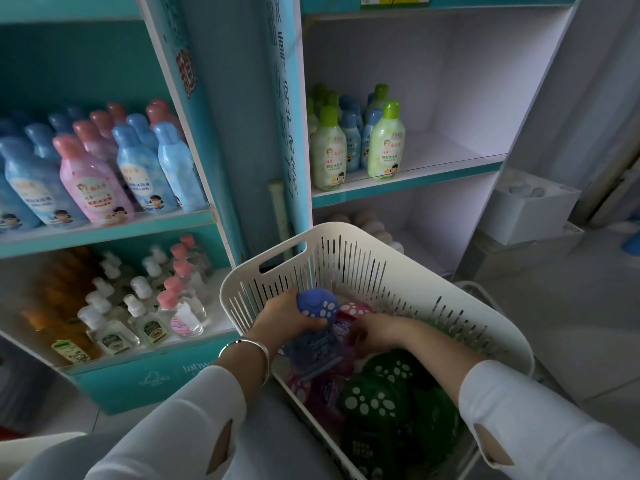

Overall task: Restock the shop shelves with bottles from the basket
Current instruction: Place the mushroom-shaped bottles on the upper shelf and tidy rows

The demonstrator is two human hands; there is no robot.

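Note:
A white slotted basket (349, 258) stands low in front of me. It holds several bottles with spotted mushroom-shaped caps in blue, pink and green. My left hand (285, 315) grips a blue bottle (317, 306) just under its spotted cap, inside the basket. My right hand (379, 332) reaches down among the bottles beside a pink-capped bottle (355, 310); its fingertips are hidden, and whether they hold anything I cannot tell. Green spotted caps (377, 393) fill the near part of the basket.
The left shelf unit carries blue and pink bottles (93, 171) above, and clear pump bottles (138, 306) below. The right unit has green and blue bottles (356, 140) at the left of a white shelf (450, 150). A white box (530, 206) sits at the right.

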